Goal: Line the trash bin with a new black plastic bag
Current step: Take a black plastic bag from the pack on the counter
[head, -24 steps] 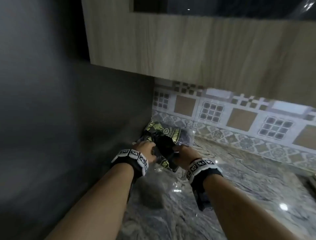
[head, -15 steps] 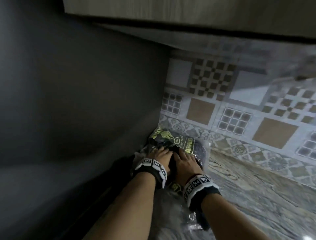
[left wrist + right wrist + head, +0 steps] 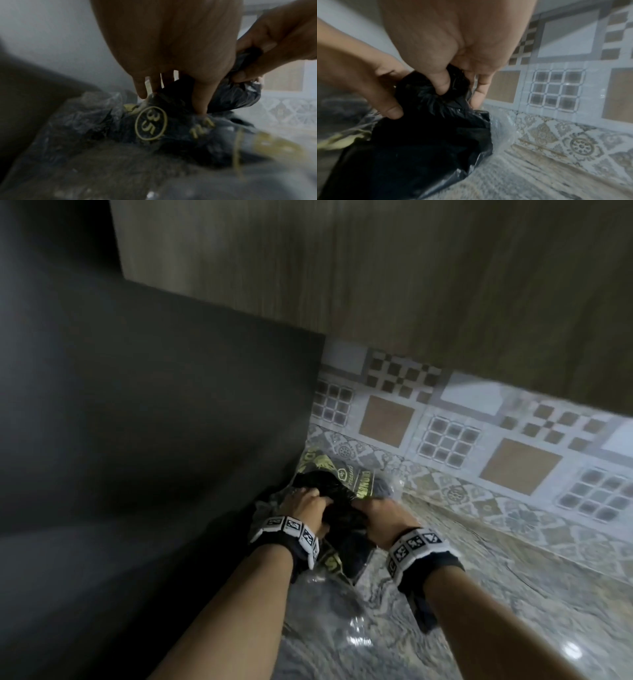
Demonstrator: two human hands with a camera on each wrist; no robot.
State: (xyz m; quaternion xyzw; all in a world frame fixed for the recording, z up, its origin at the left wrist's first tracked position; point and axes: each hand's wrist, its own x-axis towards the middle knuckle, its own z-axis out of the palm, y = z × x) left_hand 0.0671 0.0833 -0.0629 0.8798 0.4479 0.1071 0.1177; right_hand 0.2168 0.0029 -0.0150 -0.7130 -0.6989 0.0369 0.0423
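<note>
2 hands on 1 black bag (image 3: pixel 337 501), partly out of its pack (image 3: pixel 364 489)
Bunched black plastic clenched in left hand (image 3: pixel 306 505) and right hand (image 3: pixel 387 515) alike, just above the printed pack on the countertop (image 3: pixel 496 594), by the tiled wall (image 3: pixel 513 460). Probably pulling 1 liner free; next: pinning the pack down, tearing loose, shaking open. No bin in view

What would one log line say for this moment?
left hand: grips black bag | right hand: grips black bag | printed package: on counter
</note>
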